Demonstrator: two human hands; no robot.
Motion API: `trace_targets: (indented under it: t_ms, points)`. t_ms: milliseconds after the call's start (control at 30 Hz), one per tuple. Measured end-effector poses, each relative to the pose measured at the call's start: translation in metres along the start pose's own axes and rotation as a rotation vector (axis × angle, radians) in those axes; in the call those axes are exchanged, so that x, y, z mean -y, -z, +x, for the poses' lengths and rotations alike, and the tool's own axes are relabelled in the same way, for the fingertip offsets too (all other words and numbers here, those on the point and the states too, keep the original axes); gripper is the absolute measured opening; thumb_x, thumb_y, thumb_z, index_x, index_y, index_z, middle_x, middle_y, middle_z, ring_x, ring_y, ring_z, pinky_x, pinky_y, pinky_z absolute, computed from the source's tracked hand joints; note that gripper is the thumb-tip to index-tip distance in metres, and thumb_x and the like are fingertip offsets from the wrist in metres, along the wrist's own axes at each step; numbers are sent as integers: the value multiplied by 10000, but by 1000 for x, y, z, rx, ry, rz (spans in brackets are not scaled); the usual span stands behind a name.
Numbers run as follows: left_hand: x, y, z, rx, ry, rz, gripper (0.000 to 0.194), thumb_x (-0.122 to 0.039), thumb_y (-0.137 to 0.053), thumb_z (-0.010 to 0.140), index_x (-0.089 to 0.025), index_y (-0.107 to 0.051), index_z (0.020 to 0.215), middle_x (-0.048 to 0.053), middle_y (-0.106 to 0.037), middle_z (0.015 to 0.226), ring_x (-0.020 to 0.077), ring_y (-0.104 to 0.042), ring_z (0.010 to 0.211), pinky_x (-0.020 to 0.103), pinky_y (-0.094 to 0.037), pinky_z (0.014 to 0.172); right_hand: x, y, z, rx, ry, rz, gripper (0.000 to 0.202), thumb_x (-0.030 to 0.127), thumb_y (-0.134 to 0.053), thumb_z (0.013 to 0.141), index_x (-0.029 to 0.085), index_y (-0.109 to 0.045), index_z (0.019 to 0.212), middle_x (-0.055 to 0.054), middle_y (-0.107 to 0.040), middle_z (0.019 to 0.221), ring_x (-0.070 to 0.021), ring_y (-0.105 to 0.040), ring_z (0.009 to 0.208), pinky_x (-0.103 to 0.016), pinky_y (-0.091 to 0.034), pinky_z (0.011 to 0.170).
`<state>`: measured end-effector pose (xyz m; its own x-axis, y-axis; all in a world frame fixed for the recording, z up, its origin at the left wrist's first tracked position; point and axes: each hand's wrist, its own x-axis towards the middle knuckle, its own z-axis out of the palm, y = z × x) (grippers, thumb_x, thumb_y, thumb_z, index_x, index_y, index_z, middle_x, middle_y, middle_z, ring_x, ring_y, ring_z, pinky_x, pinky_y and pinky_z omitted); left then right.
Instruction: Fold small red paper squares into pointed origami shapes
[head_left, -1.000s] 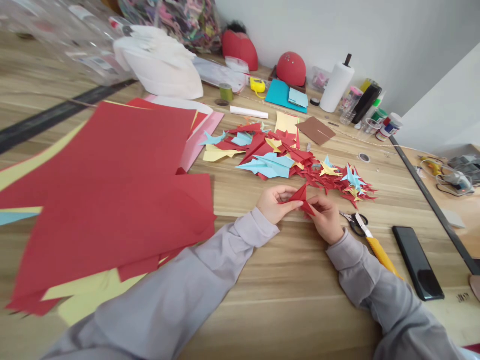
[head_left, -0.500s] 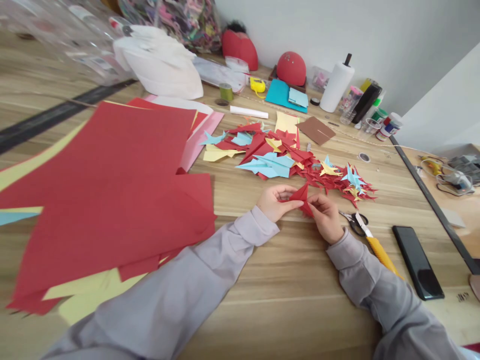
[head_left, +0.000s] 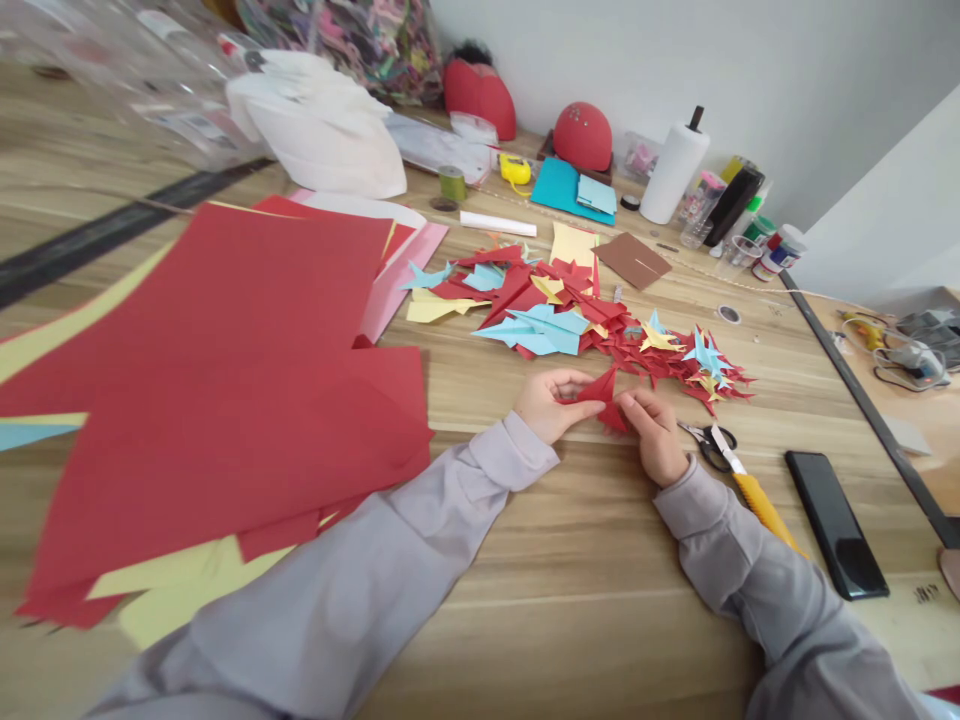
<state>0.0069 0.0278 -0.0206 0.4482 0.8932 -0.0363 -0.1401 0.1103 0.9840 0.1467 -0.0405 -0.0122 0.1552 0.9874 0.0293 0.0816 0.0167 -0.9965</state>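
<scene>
seems mid-fold, pinching red paper [head_left: 600,386] in the left hand [head_left: 550,406], can't tell if in the right hand [head_left: 655,432] too, probably needs a crease pressed next.

Can make out no readable word, number or brand, neither on the blurred pale label [head_left: 201,125] of the clear plastic bottle [head_left: 154,85] at far left, nor on the small blue-banded jar [head_left: 784,248] at back right, nor among the tiny dark marks [head_left: 925,594] on the tabletop [head_left: 562,560].
</scene>
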Motion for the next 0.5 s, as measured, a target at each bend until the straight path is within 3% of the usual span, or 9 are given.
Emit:
trace_targets:
  t_ms: [133,500]
  points:
    - [2,-1,0,18,-28,35,380,-236,-768,500,-99,-648,833,94,-709,789,194,-659,717,319,-531,701,0,-2,1,0,-6,24,238,414,-658,695,194,-567,706,24,-590,586,-116,-530,504,-246,-452,499]
    - [2,-1,-1,20,-31,68,400,-232,-753,521,-94,-644,880,103,-710,805,199,-661,728,323,-532,705,-1,-1,1,11,-19,45,237,415,-606,748,185,-565,706,23,-589,586,-108,-537,498,-237,-443,493]
